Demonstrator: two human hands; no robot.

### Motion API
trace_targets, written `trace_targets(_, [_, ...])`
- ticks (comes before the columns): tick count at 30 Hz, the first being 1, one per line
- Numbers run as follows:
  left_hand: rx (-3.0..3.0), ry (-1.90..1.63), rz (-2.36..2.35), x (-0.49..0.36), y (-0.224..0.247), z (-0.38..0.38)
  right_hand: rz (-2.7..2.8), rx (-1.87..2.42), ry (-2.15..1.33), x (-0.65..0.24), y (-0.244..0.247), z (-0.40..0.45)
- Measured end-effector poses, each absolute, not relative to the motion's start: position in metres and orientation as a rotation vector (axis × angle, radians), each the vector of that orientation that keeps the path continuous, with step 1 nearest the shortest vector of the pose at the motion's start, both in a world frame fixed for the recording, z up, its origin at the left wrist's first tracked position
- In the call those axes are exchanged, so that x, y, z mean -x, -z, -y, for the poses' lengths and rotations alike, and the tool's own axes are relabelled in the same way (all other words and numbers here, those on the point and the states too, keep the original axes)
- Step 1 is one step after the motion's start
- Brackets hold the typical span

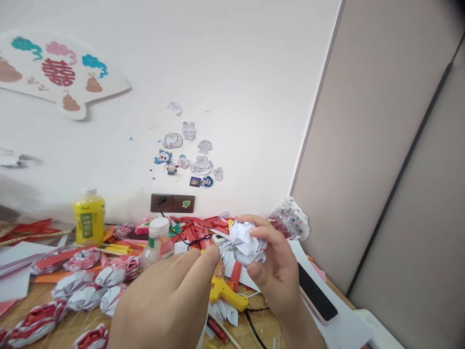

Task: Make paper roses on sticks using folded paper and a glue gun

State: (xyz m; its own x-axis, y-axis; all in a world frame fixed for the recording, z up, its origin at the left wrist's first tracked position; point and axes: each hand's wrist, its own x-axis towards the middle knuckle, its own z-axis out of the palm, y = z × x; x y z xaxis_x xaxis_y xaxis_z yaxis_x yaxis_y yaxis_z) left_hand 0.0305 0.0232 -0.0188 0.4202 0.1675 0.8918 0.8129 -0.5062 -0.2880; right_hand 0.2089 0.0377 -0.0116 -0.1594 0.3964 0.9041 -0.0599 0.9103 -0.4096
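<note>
A white folded-paper flower [249, 245] is gripped between the thumb and fingers of my right hand [281, 276], raised above the table. Just left of it, my left hand [163, 300] is closed, its fingertips close to the flower's near side. What those fingers pinch, if anything, is hidden. Below and between both hands lies a yellow hot glue gun [227, 293] with a black cord. Several white folded-paper pieces [227, 312] lie beneath the glue gun.
Several red-and-white paper flowers [38, 320] cover the table's left side. A yellow drink bottle [89, 218] and a white-capped jar [159, 237] stand behind. Red paper strips [203, 228] lie along the wall. A phone [317, 293] rests on paper at right.
</note>
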Motion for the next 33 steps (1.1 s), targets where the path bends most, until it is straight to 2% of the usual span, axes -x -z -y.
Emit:
trace_targets(20, [2.006, 1.135, 0.887, -0.031, 0.013, -0.028, 1.768, 0.351, -0.218, -0.216, 0.013, -0.043])
trace_targets(33, [1.976, 1.141, 0.851, -0.036, 0.006, -0.024, 1.713, 0.329, -0.363, -0.216, 0.015, -0.047])
